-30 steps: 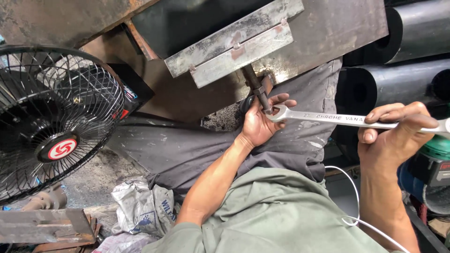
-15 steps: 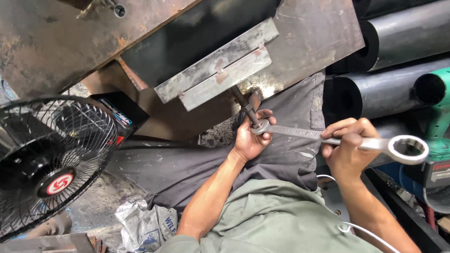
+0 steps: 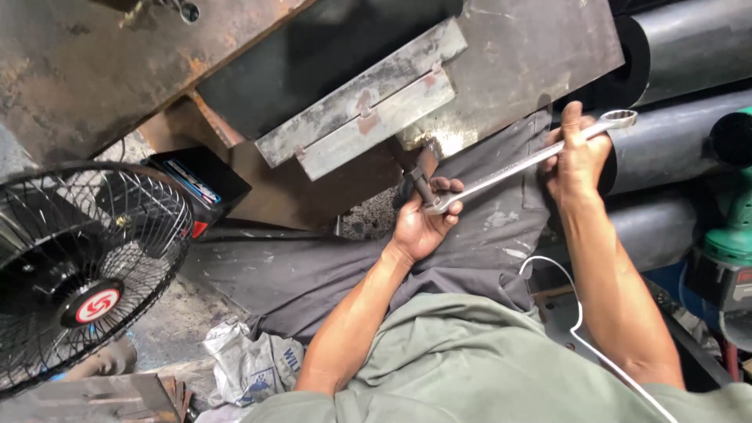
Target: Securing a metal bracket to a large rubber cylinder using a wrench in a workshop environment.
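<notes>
- while the left hand (image 3: pixel 423 223) sits near the centre of the view, its grip is wrapped around a dark bolt (image 3: pixel 421 182) that hangs down from under the rusty steel plate (image 3: pixel 517 55) at 12 o'clock.
- the right hand (image 3: pixel 578 153), at 2 o'clock from the left one, has its grip shut tight on the far end of a long silver wrench (image 3: pixel 517 167).
- the wrench runs on a slant from its ring end (image 3: pixel 619 119) at 2 o'clock, just past the right fist, down to its open end at the bolt, touching the left fingers (image 3: pixel 448 205).
- two grey steel bars (image 3: pixel 368 110) lie side by side on the underside of the plate, at 11 o'clock from the left hand.
- grey trousers (image 3: pixel 313 274) lie under both forearms; a green shirt (image 3: pixel 470 368) fills 6 o'clock.
- a black fan (image 3: pixel 78 266) stands at 9 o'clock, well apart from the hands.
- dark pipes (image 3: pixel 681 149) are stacked at 3 o'clock, behind the right hand.
- a green power tool (image 3: pixel 732 235) rests at 4 o'clock, near the right edge.
- a thin white cable (image 3: pixel 576 313) loops beside the right forearm.
</notes>
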